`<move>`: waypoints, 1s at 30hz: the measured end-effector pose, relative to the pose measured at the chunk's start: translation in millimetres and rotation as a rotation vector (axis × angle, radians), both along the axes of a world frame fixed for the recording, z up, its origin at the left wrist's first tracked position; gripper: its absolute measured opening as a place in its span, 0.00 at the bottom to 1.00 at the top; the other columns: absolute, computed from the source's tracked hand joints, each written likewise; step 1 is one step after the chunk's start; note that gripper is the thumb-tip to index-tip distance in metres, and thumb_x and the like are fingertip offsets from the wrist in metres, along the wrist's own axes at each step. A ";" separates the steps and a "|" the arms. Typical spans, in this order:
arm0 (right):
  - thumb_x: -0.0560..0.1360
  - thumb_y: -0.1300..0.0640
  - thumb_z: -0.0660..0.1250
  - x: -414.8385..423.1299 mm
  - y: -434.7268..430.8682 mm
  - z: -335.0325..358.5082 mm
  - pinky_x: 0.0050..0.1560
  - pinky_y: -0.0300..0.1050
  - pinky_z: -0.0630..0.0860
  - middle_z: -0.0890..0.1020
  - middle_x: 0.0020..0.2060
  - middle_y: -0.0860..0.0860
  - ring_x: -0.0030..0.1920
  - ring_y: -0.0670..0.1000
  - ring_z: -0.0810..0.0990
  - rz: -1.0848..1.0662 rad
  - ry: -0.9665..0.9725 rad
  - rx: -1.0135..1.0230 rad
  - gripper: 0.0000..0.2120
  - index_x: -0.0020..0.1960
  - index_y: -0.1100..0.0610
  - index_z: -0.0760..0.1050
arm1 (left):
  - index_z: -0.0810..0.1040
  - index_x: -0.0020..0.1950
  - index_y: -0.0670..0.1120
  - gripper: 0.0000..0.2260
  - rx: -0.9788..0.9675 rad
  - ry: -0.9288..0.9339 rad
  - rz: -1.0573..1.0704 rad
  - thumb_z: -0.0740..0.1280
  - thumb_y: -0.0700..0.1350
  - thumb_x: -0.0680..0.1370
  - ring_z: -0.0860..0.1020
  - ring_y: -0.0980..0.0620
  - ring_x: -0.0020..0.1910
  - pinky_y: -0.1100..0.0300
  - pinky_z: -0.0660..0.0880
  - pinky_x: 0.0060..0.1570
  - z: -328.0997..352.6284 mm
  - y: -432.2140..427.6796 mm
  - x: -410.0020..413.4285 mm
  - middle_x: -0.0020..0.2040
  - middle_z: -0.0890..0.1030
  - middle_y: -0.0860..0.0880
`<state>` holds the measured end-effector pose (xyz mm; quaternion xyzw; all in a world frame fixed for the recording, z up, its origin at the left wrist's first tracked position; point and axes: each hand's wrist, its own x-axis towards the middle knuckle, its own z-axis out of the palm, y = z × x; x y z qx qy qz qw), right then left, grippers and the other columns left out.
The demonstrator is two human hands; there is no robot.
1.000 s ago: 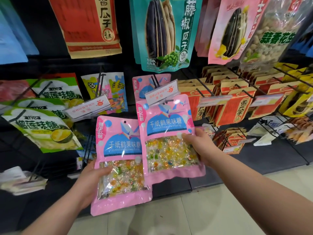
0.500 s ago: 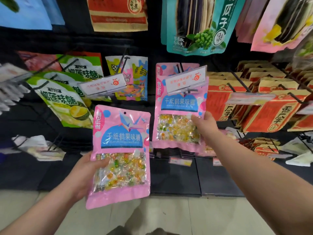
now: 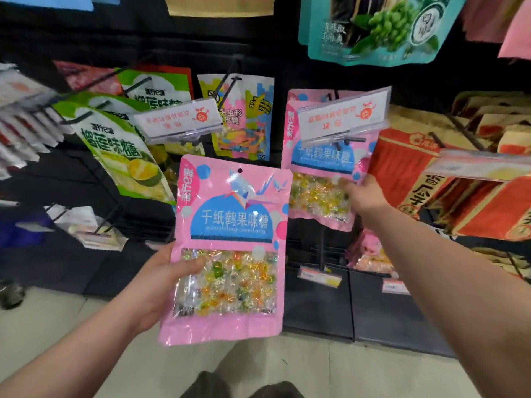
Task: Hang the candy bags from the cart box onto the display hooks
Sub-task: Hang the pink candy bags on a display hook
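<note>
A shopworker's left hand (image 3: 161,278) keeps a closed grip on one pink candy bag (image 3: 230,248) at 6 o'clock, hole uppermost, apparently next for hanging. At 2 o'clock the right hand (image 3: 365,196) pinches a second pink bag (image 3: 319,179) on its display hook (image 3: 342,139), seemingly seating it. Two bags in hand; at least one more hangs behind.

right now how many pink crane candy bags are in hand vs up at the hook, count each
Held in the left hand, off the hook: 1, the pink bag.
At the hook under the price tag, touched by the right hand: at least 2, the front pink bag and another edge behind it.
Total: at least 3.
</note>
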<state>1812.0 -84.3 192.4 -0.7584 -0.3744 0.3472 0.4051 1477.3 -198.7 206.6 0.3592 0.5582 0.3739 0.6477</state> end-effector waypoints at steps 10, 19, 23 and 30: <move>0.79 0.48 0.62 -23.4 -70.2 13.7 0.49 0.44 0.71 0.81 0.48 0.51 0.48 0.51 0.78 0.013 0.205 0.062 0.11 0.55 0.54 0.75 | 0.79 0.54 0.43 0.20 0.011 -0.102 -0.092 0.70 0.38 0.63 0.83 0.42 0.48 0.47 0.76 0.51 -4.1 5.6 35.5 0.47 0.85 0.42; 0.77 0.62 0.66 -32.6 -150.7 29.1 0.26 0.32 0.71 0.81 0.33 0.47 0.28 0.41 0.78 0.209 0.371 0.111 0.06 0.54 0.57 0.73 | 0.75 0.62 0.40 0.23 -0.018 -0.092 -0.255 0.73 0.37 0.67 0.82 0.39 0.52 0.42 0.78 0.55 6.8 11.9 80.2 0.56 0.82 0.36; 0.76 0.61 0.67 -26.3 -152.5 31.8 0.38 0.40 0.76 0.83 0.43 0.52 0.38 0.47 0.81 0.130 0.307 0.150 0.07 0.54 0.56 0.74 | 0.77 0.56 0.46 0.12 0.053 0.006 -0.269 0.68 0.34 0.75 0.84 0.52 0.43 0.60 0.80 0.40 12.7 13.3 92.7 0.48 0.84 0.46; 0.76 0.59 0.68 -24.9 -146.6 39.9 0.58 0.57 0.78 0.84 0.53 0.51 0.53 0.53 0.83 0.101 0.313 0.182 0.09 0.54 0.50 0.74 | 0.77 0.54 0.47 0.10 0.068 0.063 -0.272 0.68 0.36 0.76 0.81 0.52 0.46 0.60 0.74 0.42 22.0 19.7 99.6 0.47 0.83 0.49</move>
